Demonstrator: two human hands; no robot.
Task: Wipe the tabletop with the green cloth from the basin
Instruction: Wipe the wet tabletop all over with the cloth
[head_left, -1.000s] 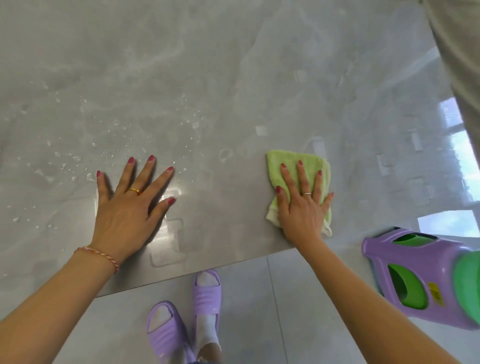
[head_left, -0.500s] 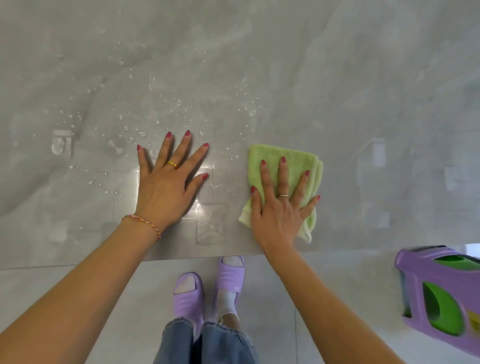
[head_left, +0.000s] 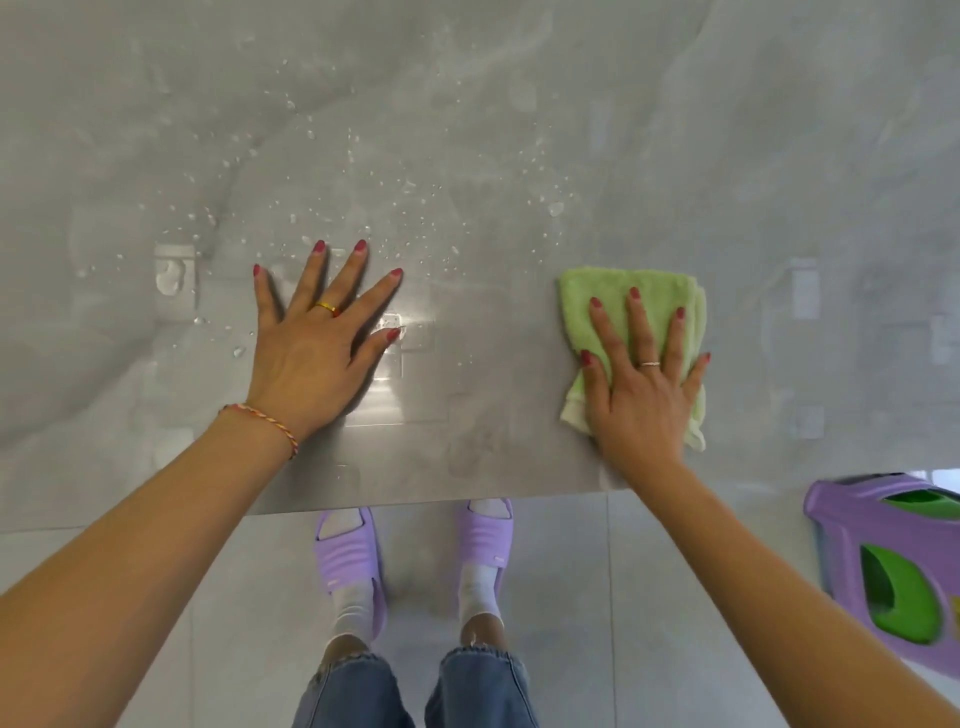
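— Where is the green cloth right now?

— Folded and lying flat on the grey marbled table, close to the near edge, on the right side. The right hand lies on top of it, palm down, fingers straight and spread, pressing the cloth onto the surface. Cloth shows beyond the fingertips and on both sides of the palm.

— And the other hand?

— The left hand rests flat on the bare table, well to the left of the cloth, fingers fanned wide, holding nothing. It wears a gold ring, and a braided bracelet circles the wrist. The right one has a thin ring too.

— Is the surface wet?

— Water droplets are scattered beyond and around the left hand's fingertips, reaching toward the middle of the table. The stretch around the cloth looks free of beads, with a dull sheen.

— Anything below the table edge?

— The person's feet in purple slippers and white socks stand on the tiled floor, with jeans cuffs above them. At the lower right sits a purple plastic stool with green openings, partly cut off by the frame.
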